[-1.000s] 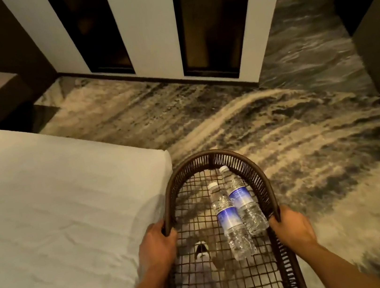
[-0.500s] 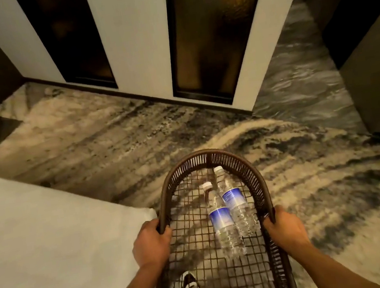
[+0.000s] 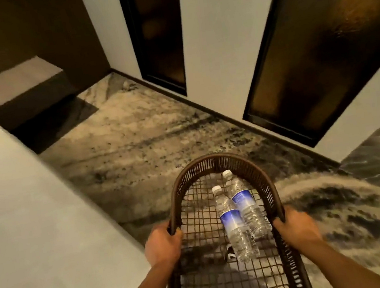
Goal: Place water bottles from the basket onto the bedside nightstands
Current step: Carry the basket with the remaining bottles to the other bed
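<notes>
Both hands, left (image 3: 162,244) and right (image 3: 295,226), clench my basket's (image 3: 218,161) rim. Two bottles (image 3: 235,225) lie touching inside, blue labels unreadable. Nightstand (image 3: 19,83) now nearer than before.

Dark wicker basket (image 3: 218,161), two water bottles (image 3: 235,225) lying side by side inside.

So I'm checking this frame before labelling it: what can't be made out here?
- Head view: print on the two water bottles' blue labels is too small to read.
- Near end of the basket is cut off by the bottom edge.
- Fingers of the left hand and right hand curl under the rim, hidden.
- The nightstand top is blurred; its far part is hidden by the bed.
</notes>
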